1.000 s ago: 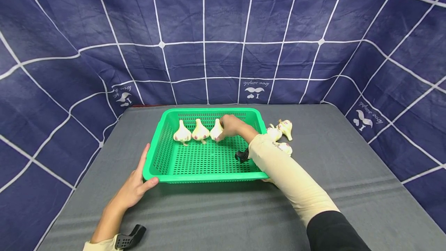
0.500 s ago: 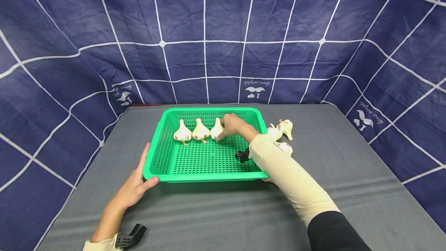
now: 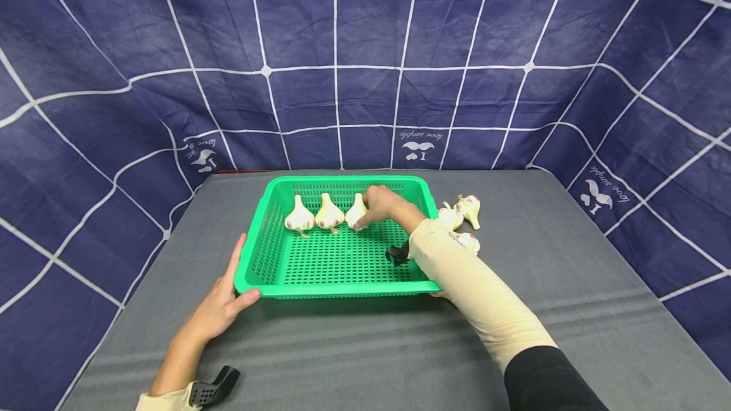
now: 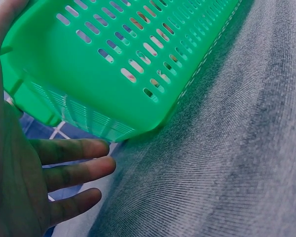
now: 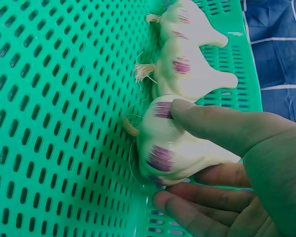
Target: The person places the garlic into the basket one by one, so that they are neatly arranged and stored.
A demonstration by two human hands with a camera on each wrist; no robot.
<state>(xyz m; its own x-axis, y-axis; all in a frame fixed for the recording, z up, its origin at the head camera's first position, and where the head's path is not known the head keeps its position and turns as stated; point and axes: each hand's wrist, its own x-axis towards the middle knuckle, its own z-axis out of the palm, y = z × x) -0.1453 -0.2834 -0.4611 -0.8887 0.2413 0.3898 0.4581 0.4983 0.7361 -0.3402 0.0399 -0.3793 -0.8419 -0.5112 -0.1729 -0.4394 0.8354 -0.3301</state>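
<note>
Diagonally inward, both hands (image 3: 219, 304) (image 3: 384, 203).

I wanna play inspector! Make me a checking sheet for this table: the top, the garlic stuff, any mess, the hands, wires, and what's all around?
Surface: grey cloth, with some soft creases.
Job's things: green basket; three garlic bulbs in a row along its far side; loose garlic bulbs to its right, some partly hidden by the right arm, so no sure count.
Clutter: nothing seen.
Hands: left hand rests against the basket's near left corner, thumb on the rim; right hand pinches the row's right-end bulb.
Cables: nothing seen.
Surroundings: dark blue cloth with white grid lines, behind and on both sides.
</note>
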